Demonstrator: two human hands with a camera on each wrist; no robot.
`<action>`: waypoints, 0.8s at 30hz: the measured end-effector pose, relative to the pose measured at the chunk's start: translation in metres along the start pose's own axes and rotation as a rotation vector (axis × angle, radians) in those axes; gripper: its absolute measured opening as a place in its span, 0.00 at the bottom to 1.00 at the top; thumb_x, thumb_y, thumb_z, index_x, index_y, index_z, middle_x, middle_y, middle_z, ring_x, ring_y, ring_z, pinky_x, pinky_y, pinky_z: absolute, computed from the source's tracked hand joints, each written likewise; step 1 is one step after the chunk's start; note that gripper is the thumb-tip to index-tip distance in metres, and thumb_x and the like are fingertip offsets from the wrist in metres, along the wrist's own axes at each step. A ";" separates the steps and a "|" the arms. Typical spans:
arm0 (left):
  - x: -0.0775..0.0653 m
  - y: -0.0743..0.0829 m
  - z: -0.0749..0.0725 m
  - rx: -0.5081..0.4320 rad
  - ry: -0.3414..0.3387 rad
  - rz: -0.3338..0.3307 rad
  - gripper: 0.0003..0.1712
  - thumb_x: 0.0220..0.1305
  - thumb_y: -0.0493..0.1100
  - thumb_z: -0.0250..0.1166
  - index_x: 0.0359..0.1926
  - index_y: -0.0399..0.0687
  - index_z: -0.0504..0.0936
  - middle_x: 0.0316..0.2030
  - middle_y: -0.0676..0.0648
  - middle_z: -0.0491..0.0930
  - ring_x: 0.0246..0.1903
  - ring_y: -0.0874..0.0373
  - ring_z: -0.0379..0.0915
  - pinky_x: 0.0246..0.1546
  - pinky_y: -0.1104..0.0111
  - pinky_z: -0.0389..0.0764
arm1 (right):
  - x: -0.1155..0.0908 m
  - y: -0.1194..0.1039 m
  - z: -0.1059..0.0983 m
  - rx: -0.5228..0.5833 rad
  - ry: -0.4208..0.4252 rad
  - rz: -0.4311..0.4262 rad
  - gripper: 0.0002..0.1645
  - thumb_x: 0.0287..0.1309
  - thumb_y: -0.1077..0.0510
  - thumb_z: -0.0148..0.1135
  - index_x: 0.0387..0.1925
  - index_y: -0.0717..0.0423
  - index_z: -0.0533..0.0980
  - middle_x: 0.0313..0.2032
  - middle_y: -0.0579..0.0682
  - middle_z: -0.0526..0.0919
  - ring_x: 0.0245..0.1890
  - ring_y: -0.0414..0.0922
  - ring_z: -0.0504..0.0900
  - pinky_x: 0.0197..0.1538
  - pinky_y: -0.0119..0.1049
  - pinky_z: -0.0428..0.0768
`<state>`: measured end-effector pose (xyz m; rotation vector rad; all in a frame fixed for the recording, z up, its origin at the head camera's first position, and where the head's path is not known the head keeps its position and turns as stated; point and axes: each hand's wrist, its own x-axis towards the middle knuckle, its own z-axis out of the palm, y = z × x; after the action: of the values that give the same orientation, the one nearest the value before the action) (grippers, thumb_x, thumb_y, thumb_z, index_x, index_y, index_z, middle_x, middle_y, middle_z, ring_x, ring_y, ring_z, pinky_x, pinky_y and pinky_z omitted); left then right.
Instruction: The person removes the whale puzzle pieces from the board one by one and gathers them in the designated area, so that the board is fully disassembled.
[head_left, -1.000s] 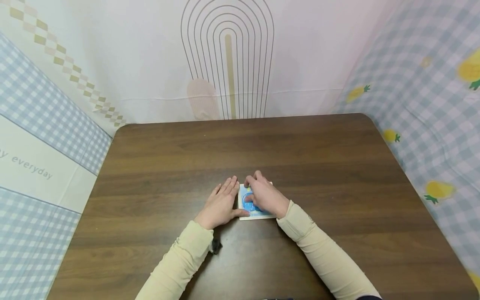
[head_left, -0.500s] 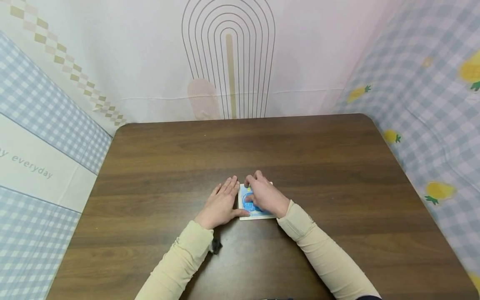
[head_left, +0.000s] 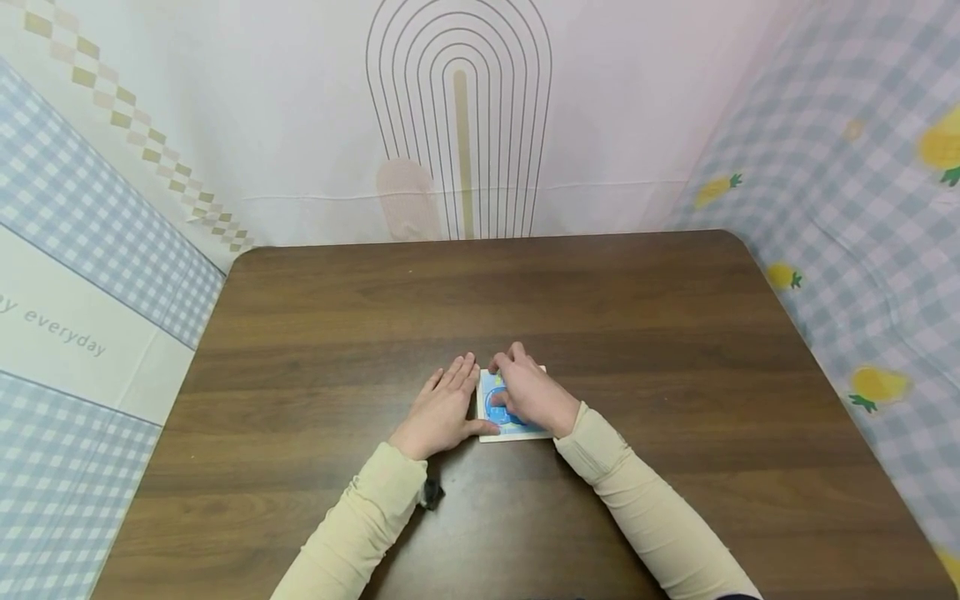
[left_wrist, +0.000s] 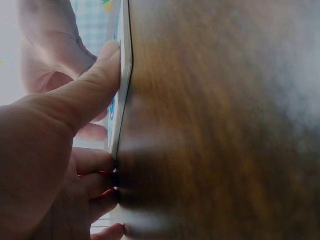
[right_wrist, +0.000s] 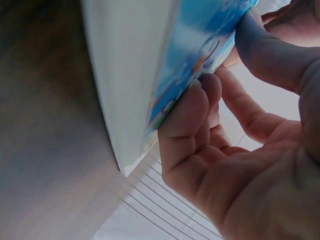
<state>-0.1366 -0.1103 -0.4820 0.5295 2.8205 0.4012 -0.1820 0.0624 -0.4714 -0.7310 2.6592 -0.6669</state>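
Note:
A small flat board [head_left: 489, 407] with a blue picture and white edges lies on the wooden table. My left hand [head_left: 441, 410] rests along its left side, fingers straight. In the left wrist view, the left thumb [left_wrist: 102, 75] presses on the board's near edge, while the fingertips [left_wrist: 95, 162] touch the table beside it. Over the picture, my right hand [head_left: 531, 392] has bent fingers, their tips on the board. Seen from the right wrist, the thumb [right_wrist: 255, 42] and fingers [right_wrist: 182, 117] touch the blue face apart from each other. The right hand hides much of the picture.
The brown wooden table [head_left: 337, 317] spreads around the board. A white cloth with arch lines [head_left: 600, 100] hangs behind it, and blue checked cloth [head_left: 832, 200] hangs at the sides. A small black object [head_left: 432, 493] is at the left wrist.

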 end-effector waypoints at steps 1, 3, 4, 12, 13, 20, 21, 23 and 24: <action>0.000 0.000 0.000 0.001 0.000 0.000 0.58 0.56 0.71 0.62 0.74 0.38 0.55 0.75 0.42 0.47 0.74 0.50 0.40 0.71 0.53 0.48 | 0.000 0.000 0.000 0.000 -0.001 0.002 0.22 0.57 0.55 0.70 0.49 0.59 0.74 0.43 0.53 0.68 0.36 0.47 0.72 0.45 0.41 0.77; 0.000 0.000 0.000 -0.002 0.000 -0.002 0.58 0.56 0.71 0.62 0.74 0.38 0.56 0.75 0.42 0.47 0.74 0.50 0.40 0.71 0.53 0.48 | 0.000 0.000 0.000 -0.001 -0.007 0.005 0.20 0.57 0.55 0.70 0.48 0.59 0.74 0.42 0.53 0.68 0.36 0.47 0.72 0.45 0.40 0.77; 0.000 0.000 0.000 -0.002 -0.001 -0.004 0.58 0.56 0.71 0.62 0.74 0.38 0.56 0.75 0.42 0.47 0.74 0.51 0.40 0.71 0.53 0.48 | 0.000 0.000 0.000 0.000 -0.010 0.007 0.20 0.57 0.55 0.70 0.47 0.58 0.74 0.42 0.52 0.68 0.36 0.47 0.72 0.44 0.40 0.77; 0.000 0.000 0.001 -0.006 -0.004 -0.006 0.58 0.56 0.71 0.62 0.74 0.38 0.56 0.75 0.42 0.47 0.74 0.51 0.40 0.71 0.53 0.48 | 0.000 0.000 0.001 0.022 -0.008 0.017 0.18 0.57 0.56 0.69 0.45 0.56 0.73 0.42 0.53 0.65 0.33 0.46 0.71 0.39 0.37 0.76; 0.000 0.000 0.001 -0.008 -0.004 -0.007 0.57 0.56 0.71 0.62 0.74 0.38 0.56 0.75 0.42 0.47 0.74 0.51 0.40 0.71 0.52 0.48 | 0.000 0.000 0.001 0.026 -0.004 0.014 0.18 0.57 0.57 0.70 0.45 0.56 0.73 0.42 0.53 0.65 0.33 0.46 0.71 0.39 0.37 0.76; 0.000 0.000 0.002 -0.013 0.009 -0.003 0.57 0.56 0.71 0.63 0.74 0.38 0.56 0.75 0.42 0.48 0.74 0.51 0.41 0.71 0.53 0.48 | 0.001 0.000 0.003 0.036 0.002 0.012 0.20 0.56 0.58 0.70 0.45 0.55 0.70 0.39 0.51 0.66 0.33 0.47 0.70 0.37 0.37 0.74; 0.000 -0.001 0.002 -0.013 0.009 -0.002 0.57 0.56 0.71 0.63 0.74 0.38 0.56 0.75 0.42 0.48 0.74 0.51 0.41 0.71 0.53 0.48 | 0.001 0.000 0.002 0.035 0.003 0.012 0.20 0.56 0.58 0.70 0.45 0.55 0.70 0.39 0.51 0.66 0.33 0.47 0.70 0.37 0.37 0.74; 0.000 -0.001 0.002 -0.012 0.012 -0.002 0.57 0.56 0.71 0.62 0.74 0.38 0.56 0.75 0.42 0.48 0.74 0.51 0.41 0.71 0.53 0.48 | 0.001 0.000 0.002 0.032 0.006 0.002 0.20 0.56 0.59 0.71 0.45 0.55 0.70 0.39 0.50 0.67 0.34 0.47 0.70 0.38 0.37 0.75; 0.000 -0.001 0.002 -0.012 0.012 -0.001 0.57 0.56 0.71 0.62 0.74 0.39 0.56 0.75 0.42 0.48 0.74 0.51 0.41 0.71 0.53 0.48 | 0.001 0.000 0.002 0.031 0.009 -0.005 0.20 0.56 0.59 0.71 0.45 0.56 0.70 0.39 0.50 0.68 0.34 0.47 0.70 0.38 0.37 0.75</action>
<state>-0.1360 -0.1106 -0.4839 0.5244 2.8284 0.4221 -0.1823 0.0611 -0.4737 -0.7284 2.6500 -0.7123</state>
